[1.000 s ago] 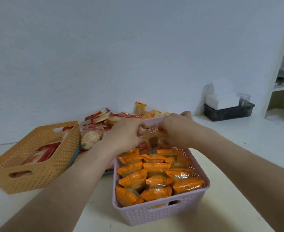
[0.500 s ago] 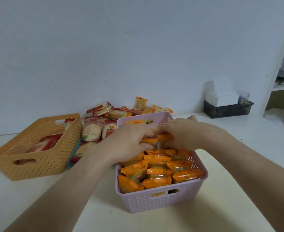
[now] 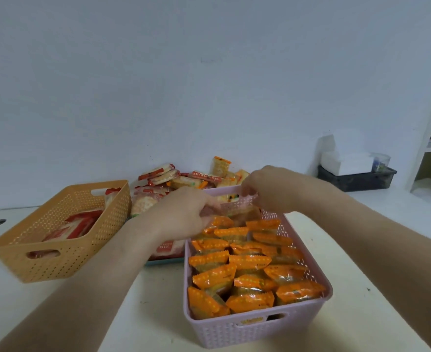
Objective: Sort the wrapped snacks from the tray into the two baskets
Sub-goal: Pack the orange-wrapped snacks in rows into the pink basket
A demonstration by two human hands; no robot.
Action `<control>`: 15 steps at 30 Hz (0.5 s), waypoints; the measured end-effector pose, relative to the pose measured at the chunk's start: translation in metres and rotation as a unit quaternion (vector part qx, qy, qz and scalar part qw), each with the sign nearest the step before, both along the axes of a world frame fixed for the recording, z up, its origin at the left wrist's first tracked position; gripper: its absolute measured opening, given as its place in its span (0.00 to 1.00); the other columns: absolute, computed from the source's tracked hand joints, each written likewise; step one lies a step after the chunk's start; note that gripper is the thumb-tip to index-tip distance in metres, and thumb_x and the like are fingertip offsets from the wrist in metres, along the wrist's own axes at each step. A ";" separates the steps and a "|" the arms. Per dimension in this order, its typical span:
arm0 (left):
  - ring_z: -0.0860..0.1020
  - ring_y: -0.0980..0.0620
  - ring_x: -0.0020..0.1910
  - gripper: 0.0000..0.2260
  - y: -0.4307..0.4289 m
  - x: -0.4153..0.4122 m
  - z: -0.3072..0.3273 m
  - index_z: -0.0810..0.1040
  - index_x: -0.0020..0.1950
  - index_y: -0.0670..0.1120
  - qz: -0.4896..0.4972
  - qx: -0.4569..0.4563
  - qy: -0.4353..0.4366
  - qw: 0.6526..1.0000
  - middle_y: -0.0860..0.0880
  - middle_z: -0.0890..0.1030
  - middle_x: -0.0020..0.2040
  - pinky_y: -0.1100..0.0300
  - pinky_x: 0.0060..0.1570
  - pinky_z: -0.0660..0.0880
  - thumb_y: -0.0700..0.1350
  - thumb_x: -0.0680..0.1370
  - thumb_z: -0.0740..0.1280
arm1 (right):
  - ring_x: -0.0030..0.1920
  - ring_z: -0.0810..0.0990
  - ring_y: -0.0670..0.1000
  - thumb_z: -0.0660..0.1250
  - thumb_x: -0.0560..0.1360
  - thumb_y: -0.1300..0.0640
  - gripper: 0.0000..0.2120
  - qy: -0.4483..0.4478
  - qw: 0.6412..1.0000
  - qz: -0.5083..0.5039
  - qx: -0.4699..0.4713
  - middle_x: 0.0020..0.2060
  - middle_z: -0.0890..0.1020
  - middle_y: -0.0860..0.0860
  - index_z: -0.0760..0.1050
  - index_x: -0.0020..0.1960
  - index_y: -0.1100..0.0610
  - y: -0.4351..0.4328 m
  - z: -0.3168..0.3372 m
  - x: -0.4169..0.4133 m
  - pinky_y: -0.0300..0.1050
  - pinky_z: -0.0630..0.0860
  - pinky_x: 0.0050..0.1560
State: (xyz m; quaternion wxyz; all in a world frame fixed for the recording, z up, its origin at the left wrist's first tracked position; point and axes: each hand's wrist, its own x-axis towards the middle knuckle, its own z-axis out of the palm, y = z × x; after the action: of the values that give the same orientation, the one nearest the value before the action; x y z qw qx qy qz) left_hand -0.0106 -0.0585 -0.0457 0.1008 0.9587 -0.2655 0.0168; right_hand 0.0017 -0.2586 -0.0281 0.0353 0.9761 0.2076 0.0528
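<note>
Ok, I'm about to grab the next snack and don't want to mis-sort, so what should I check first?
1. Lilac basket holds only orange packets: ok where visible.
2. Room in it: cannot tell, left hand and right hand cover the far end.
3. Orange basket has room: ok, few red-and-white packets inside.
4. Snacks left on the tray: ok, a pile.
5. Both hands free: cannot tell, blurred.

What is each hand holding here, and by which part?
Cannot be told. The left hand and right hand curl their fingers at the far end of the lilac perforated plastic basket; blur hides any grip.
</note>
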 end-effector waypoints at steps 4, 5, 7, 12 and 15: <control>0.76 0.56 0.60 0.18 -0.002 0.007 0.009 0.72 0.70 0.57 -0.008 0.052 0.049 0.997 0.55 0.78 0.64 0.59 0.58 0.74 0.51 0.80 0.64 | 0.38 0.77 0.52 0.65 0.74 0.64 0.09 -0.027 0.988 0.025 -0.153 0.34 0.74 0.48 0.79 0.52 0.56 0.017 -0.011 0.016 0.44 0.76 0.37; 0.76 0.56 0.60 0.18 -0.003 0.008 0.010 0.72 0.70 0.56 -0.016 0.062 0.058 0.996 0.56 0.78 0.63 0.58 0.58 0.74 0.54 0.79 0.64 | 0.39 0.78 0.53 0.65 0.75 0.63 0.08 -0.029 0.985 0.028 -0.168 0.34 0.73 0.47 0.79 0.51 0.55 0.019 -0.014 0.017 0.45 0.79 0.40; 0.77 0.57 0.56 0.17 -0.006 0.011 0.008 0.74 0.68 0.56 -0.031 0.080 0.057 0.995 0.56 0.80 0.60 0.59 0.55 0.75 0.55 0.79 0.64 | 0.45 0.81 0.54 0.64 0.76 0.62 0.08 -0.027 0.981 0.035 -0.191 0.40 0.77 0.49 0.79 0.53 0.56 0.022 -0.017 0.018 0.46 0.79 0.42; 0.78 0.60 0.53 0.12 0.002 0.020 -0.009 0.81 0.59 0.56 -0.023 0.082 -0.015 0.996 0.59 0.83 0.54 0.52 0.58 0.74 0.51 0.81 0.61 | 0.49 0.80 0.54 0.61 0.79 0.59 0.07 -0.015 0.977 0.035 -0.212 0.49 0.81 0.51 0.78 0.51 0.56 0.022 -0.021 0.018 0.45 0.76 0.40; 0.77 0.61 0.45 0.14 0.004 0.021 -0.014 0.80 0.57 0.56 -0.021 0.076 0.003 0.997 0.57 0.82 0.47 0.55 0.49 0.75 0.59 0.80 0.59 | 0.45 0.79 0.53 0.64 0.77 0.52 0.07 0.002 0.987 0.032 -0.157 0.43 0.80 0.50 0.73 0.43 0.54 0.022 -0.015 0.019 0.47 0.79 0.44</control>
State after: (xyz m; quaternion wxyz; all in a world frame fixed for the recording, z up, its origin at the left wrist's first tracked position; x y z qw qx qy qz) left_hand 0.0105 -0.0544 -0.0597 0.0292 0.9579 -0.2855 -0.0088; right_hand 0.0208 -0.2367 -0.0430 0.1860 0.9515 0.2444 0.0185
